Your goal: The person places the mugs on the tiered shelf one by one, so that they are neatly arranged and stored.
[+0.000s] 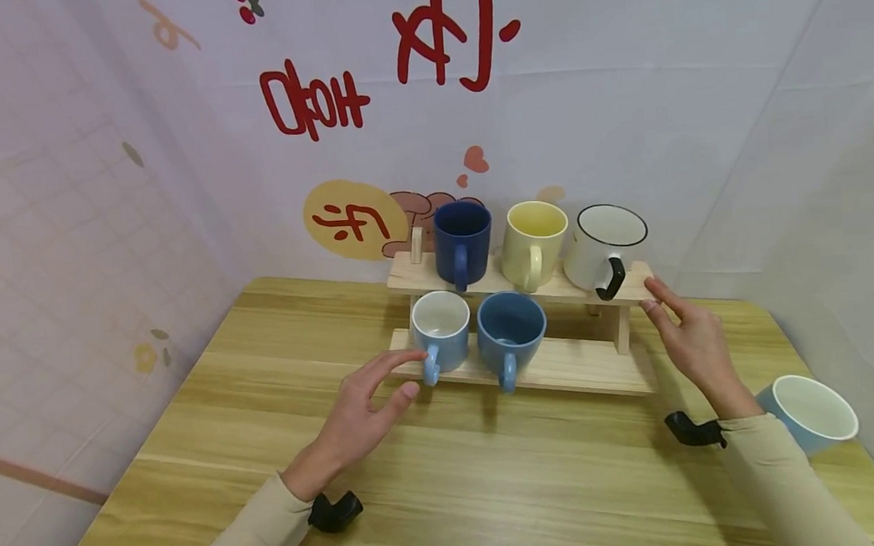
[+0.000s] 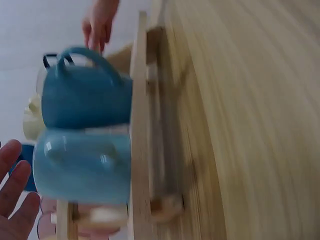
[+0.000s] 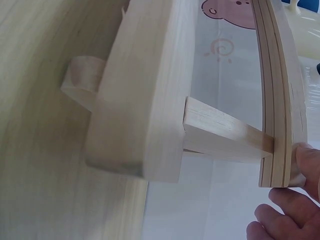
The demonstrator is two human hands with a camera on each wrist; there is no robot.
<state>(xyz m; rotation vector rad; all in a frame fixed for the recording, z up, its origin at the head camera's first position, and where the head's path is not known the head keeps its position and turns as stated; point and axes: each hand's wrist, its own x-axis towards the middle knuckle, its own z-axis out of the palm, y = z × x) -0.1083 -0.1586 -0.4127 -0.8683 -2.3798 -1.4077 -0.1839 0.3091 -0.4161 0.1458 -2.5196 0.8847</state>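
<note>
A two-tier wooden rack (image 1: pixel 593 365) stands at the back of the table. My left hand (image 1: pixel 359 411) is beside the light blue mug (image 1: pixel 452 349) at the left of the lower tier, index finger near its handle; in the left wrist view its spread fingers (image 2: pixel 15 182) stand apart from the mug. My right hand (image 1: pixel 693 345) pinches the right end of the upper shelf, with the thumb (image 3: pixel 307 162) against the board in the right wrist view. A darker blue mug (image 1: pixel 510 327) sits right of the light blue one.
On the upper tier stand a navy mug (image 1: pixel 463 246), a yellow mug (image 1: pixel 535 246) and a white mug (image 1: pixel 606 242) with black rim and handle. Another light blue cup (image 1: pixel 810 417) is behind my right forearm. A printed cloth (image 1: pixel 593 130) hangs behind the table.
</note>
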